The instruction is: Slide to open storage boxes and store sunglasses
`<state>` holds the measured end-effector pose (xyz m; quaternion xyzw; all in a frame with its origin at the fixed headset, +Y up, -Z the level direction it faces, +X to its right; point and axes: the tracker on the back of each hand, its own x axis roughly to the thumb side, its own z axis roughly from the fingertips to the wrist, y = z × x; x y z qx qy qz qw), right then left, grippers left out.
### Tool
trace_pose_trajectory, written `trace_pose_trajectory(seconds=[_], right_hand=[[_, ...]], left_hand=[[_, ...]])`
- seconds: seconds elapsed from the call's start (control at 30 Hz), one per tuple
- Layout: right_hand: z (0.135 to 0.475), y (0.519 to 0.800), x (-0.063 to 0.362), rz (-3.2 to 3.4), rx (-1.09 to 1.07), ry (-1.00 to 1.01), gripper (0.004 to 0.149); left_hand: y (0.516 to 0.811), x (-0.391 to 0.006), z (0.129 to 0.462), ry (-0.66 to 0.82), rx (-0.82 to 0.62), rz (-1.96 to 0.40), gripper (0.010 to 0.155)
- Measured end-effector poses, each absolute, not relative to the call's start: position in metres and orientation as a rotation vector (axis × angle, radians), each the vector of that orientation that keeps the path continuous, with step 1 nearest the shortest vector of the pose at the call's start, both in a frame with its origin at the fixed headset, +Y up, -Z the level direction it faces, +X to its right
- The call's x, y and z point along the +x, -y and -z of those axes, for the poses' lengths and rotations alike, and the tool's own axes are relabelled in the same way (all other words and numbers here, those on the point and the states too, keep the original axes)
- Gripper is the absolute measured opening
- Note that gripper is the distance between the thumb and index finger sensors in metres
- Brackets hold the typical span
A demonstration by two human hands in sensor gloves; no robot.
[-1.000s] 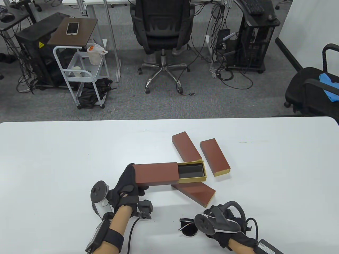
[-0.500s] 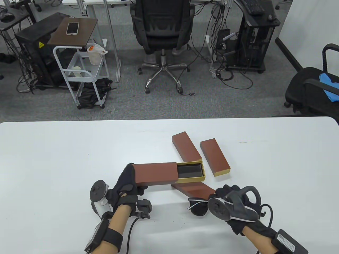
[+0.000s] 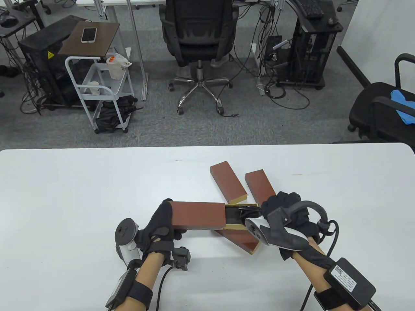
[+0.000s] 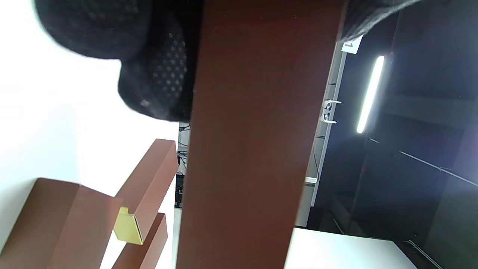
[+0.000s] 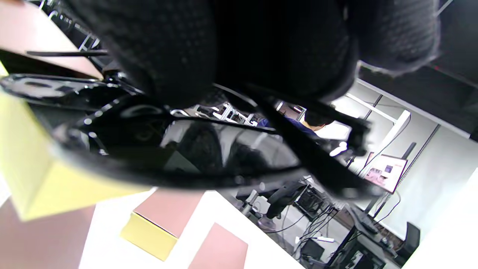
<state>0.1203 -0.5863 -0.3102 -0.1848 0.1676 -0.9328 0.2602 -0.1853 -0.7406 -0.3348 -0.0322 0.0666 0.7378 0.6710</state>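
1. In the table view, the whole white tabletop (image 3: pixel 65 194) is seen, with a brown sleeve box (image 3: pixel 197 215) held just above it and its gold drawer (image 3: pixel 241 216) slid part-way out towards the right.
2. Three closed brown boxes are shown only in that view as a group: one (image 3: pixel 228 182) beyond the drawer, one (image 3: pixel 257 186) just beside it and partly hidden by the right hand, and one (image 3: pixel 241 239) lying under the held box.
3. In the left wrist view, only a broad brown face of the sleeve box (image 4: pixel 257 142) and the ends of the other boxes are seen; the drawer's inside is not shown there.
4. In the right wrist view, the sunglasses (image 5: pixel 186 157) are seen close up, dark-lensed and black-framed, over the gold wall of the drawer (image 5: pixel 41 179); this detail is barely made out from above.
5. The left hand (image 3: pixel 159 226) is curled round the left end of the sleeve box, with the thumb underneath.
6. The right hand (image 3: pixel 285 213) is curled over the sunglasses (image 3: pixel 246 211), which are held by its fingers at the drawer's open end, partly inside it.
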Motion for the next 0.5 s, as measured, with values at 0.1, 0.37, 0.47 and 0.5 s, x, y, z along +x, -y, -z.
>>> trace_pose_trajectory(seconds=[0.1,0.37,0.47,0.5], right_hand=[[0.311,0.588,0.116,2.486,-0.498,-0.443,0.039],[0.311,0.593,0.101,2.433,-0.534,-0.367,0.039],[0.312,0.596,0.097,2.438,-0.532,-0.332,0.038],[0.311,0.596,0.097,2.435,-0.537,-0.327,0.038]], left_hand=[[0.739,-0.182,0.335,-0.128,-0.088,-1.642,0.073],[0.736,-0.172,0.335,-0.084,-0.128,-1.603,0.073],[0.737,-0.169,0.334,-0.082,-0.141,-1.612,0.073],[0.737,-0.169,0.334,-0.096,-0.136,-1.605,0.073]])
